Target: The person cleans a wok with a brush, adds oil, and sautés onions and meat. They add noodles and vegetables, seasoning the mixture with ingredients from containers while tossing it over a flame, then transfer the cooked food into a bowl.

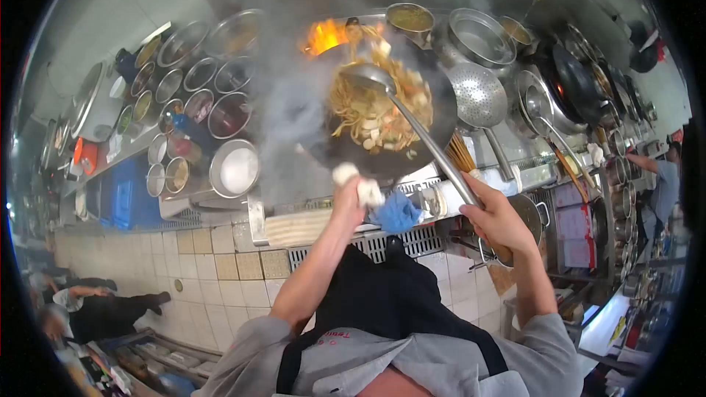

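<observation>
Dark metal, the wok [445,117] sits over the burner in front of me, with noodles [360,119] and pale chunks heaped through its middle and up its far side. Across them lies my steel ladle [425,134], bowl resting over the food at the upper left, shaft slanting back toward me. My right hand [501,219] is wrapped around its handle, thumb along the top. My left hand [351,204] is clenched on a pale cloth [370,192] at the wok's near edge; I cannot tell whether a wok handle sits inside it. Just beside it is a blue cloth [397,211].

Flame [323,38] licks up at the far left rim, so oil or food spilling over there could flare, I judge. Noodles piled that high could slip over the far edge if the wok tipped sharply. Should the pale cloth slide, hot metal might reach my fingers. Steam [288,114] blurs the left side, where I could misjudge the rim.

Close on the right rests a perforated strainer [478,94]; a wide ladle swing could knock it. Farther left stands a bowl of white grains [239,170].
</observation>
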The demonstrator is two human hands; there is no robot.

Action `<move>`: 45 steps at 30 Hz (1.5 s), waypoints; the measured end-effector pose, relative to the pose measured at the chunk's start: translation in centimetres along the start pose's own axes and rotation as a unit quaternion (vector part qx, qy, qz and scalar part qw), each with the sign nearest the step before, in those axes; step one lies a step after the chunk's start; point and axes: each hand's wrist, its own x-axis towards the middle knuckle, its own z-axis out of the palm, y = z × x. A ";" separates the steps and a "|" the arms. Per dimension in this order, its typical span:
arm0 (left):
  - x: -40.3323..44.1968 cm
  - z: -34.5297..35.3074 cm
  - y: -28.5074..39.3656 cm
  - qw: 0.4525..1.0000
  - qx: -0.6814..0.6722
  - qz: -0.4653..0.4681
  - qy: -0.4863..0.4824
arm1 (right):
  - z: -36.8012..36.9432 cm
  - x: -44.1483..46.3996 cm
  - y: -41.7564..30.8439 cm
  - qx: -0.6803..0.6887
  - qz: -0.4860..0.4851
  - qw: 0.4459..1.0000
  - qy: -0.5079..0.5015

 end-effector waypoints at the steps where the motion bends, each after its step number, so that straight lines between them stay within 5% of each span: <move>1: 2.4 0.5 1.7 0.999 0.024 -0.004 -0.022 | 0.2 -0.5 -1.4 0.112 0.128 0.985 -0.029; 3: 6.3 -0.1 2.9 0.999 0.038 0.003 -0.026 | 2.4 0.1 2.4 0.393 0.175 0.902 -0.035; 4: 6.1 1.3 3.8 0.998 0.051 -0.025 0.026 | 6.2 1.4 7.6 0.156 0.033 0.987 0.031; 6: 7.3 0.2 3.5 0.993 0.111 -0.026 0.011 | 9.9 3.6 8.8 -0.032 -0.058 0.995 0.070; 8: 3.3 0.7 5.5 0.965 0.247 0.084 0.022 | 10.7 6.0 4.0 0.024 0.006 0.999 0.035; 9: 1.6 -0.2 5.8 0.924 0.341 0.173 0.025 | 11.5 7.3 1.8 0.026 0.011 0.999 0.029; 11: -5.0 -2.2 6.9 0.758 0.581 0.268 0.123 | 13.2 11.7 -1.7 0.033 -0.078 0.996 0.016; 13: -8.5 -4.3 7.5 0.631 0.737 0.198 0.139 | 15.8 17.8 -4.9 0.069 -0.094 0.993 -0.027; 17: -7.3 -10.9 3.5 0.514 0.820 0.190 0.166 | 21.5 32.1 -13.1 0.029 -0.169 0.982 -0.080; 19: -6.7 -11.1 2.6 0.453 0.849 0.205 0.178 | 24.8 39.8 -16.2 -0.026 -0.130 0.987 -0.090; 22: -10.3 -9.0 6.2 0.537 0.797 0.206 0.185 | 28.2 47.5 -21.1 -0.176 -0.061 0.970 -0.155; 25: -10.8 -11.0 8.3 0.614 0.706 0.313 0.164 | 30.3 49.4 -23.2 0.027 0.128 0.975 -0.180; 27: -10.6 -13.6 8.7 0.659 0.629 0.382 0.156 | 30.5 48.0 -22.9 0.128 0.103 0.974 -0.156; 28: -12.0 -13.2 10.9 0.724 0.558 0.371 0.164 | 30.2 46.7 -22.1 0.180 0.094 0.969 -0.141; 30: -10.9 -16.0 12.8 0.712 0.538 0.387 0.233 | 28.0 45.1 -19.0 0.302 0.035 0.938 -0.166; 32: -9.0 -18.8 15.8 0.733 0.455 0.430 0.267 | 24.3 39.8 -16.7 0.503 0.093 0.824 -0.243; 34: -7.2 -19.9 20.6 0.792 0.387 0.386 0.270 | 20.9 33.3 -12.4 0.674 0.018 0.677 -0.294; 35: -5.5 -20.9 22.4 0.781 0.372 0.422 0.270 | 19.8 28.8 -11.3 0.720 0.029 0.641 -0.265; 36: -2.3 -22.9 23.6 0.712 0.391 0.494 0.309 | 18.8 24.3 -10.6 0.764 0.037 0.601 -0.233; 38: -0.2 -22.9 27.2 0.722 0.363 0.504 0.306 | 16.9 17.4 -7.8 0.693 0.032 0.707 -0.138; 39: 2.1 -24.7 28.4 0.671 0.419 0.513 0.332 | 16.0 14.1 -6.8 0.653 0.039 0.752 -0.083; 41: 4.5 -25.7 30.4 0.666 0.433 0.494 0.355 | 15.4 8.9 -8.2 0.287 0.086 0.950 0.087; 42: 5.0 -26.1 31.0 0.675 0.445 0.483 0.337 | 14.3 7.2 -7.8 0.097 0.108 0.984 0.099; 45: 4.2 -23.5 31.7 0.636 0.487 0.472 0.368 | 10.7 4.5 -4.8 0.306 0.126 0.942 0.049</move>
